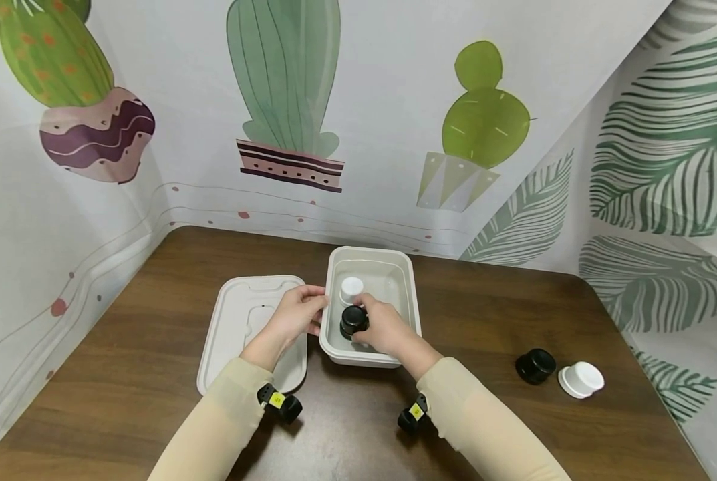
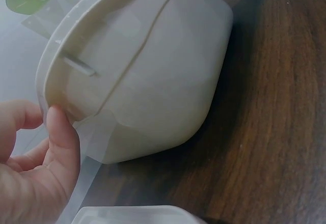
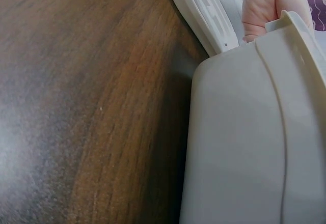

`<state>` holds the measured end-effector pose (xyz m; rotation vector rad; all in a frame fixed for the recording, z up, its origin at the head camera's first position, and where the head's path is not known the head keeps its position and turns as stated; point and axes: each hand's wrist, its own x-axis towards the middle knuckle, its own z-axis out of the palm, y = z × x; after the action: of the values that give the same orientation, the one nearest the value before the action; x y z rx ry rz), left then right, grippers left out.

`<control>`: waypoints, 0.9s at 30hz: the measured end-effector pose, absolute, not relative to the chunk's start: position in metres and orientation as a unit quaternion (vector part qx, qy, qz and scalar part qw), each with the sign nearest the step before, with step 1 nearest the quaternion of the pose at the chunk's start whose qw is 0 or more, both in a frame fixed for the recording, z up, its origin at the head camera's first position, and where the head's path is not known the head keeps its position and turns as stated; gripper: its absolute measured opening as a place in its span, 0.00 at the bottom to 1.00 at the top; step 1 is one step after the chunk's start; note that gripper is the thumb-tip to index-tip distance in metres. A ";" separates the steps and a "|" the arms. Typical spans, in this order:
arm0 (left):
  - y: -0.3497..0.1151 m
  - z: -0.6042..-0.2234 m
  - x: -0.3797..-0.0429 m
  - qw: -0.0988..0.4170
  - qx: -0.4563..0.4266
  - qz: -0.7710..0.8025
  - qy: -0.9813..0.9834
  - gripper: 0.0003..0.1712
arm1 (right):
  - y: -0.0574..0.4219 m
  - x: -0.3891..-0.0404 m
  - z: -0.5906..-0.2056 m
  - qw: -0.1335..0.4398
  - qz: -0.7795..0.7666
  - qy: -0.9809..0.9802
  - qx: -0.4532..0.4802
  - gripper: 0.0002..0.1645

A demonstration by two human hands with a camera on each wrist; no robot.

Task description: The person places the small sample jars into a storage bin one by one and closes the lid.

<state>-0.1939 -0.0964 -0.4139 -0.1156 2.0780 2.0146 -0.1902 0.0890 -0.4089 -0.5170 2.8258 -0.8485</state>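
In the head view, my right hand (image 1: 387, 326) reaches into a pale grey plastic box (image 1: 416, 300). Its thumb and fingers grip a small black round jar (image 1: 353, 321) near the left wall. Just beyond it, a similar white jar (image 1: 352, 288) stands on the box floor. My left hand (image 1: 298, 312) is at the box's left rim. The left wrist view has the thumb of that hand (image 2: 38, 168) against the outside of the rim, pinching it with the fingers opposite. The right hand is out of sight in its own wrist view, which looks at the box's outer wall (image 3: 234, 132).
A pale lid (image 1: 216, 347) lies flat left of the box, partly under the left forearm. Farther right on the brown wooden table (image 1: 472, 300) are another black jar (image 1: 535, 366) and a white jar (image 1: 583, 379). A printed cloth (image 1: 388, 133) hangs behind the table.
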 end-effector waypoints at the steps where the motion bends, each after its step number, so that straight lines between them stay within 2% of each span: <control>1: -0.096 -0.414 -0.194 0.122 -0.040 0.691 0.712 0.20 | 0.089 -0.190 -0.409 0.074 -0.283 0.941 -0.172 0.39; 12: -0.097 -0.416 -0.195 0.122 -0.039 0.695 0.708 0.20 | 0.089 -0.192 -0.411 0.076 -0.274 0.943 -0.172 0.37; 27: -0.097 -0.417 -0.195 0.123 -0.042 0.690 0.712 0.20 | 0.088 -0.192 -0.410 0.064 -0.271 0.947 -0.161 0.22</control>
<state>-0.1949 -0.0973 -0.4167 -0.1225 2.0754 2.0135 -0.1923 0.0884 -0.4102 -0.4868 2.8595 -0.8181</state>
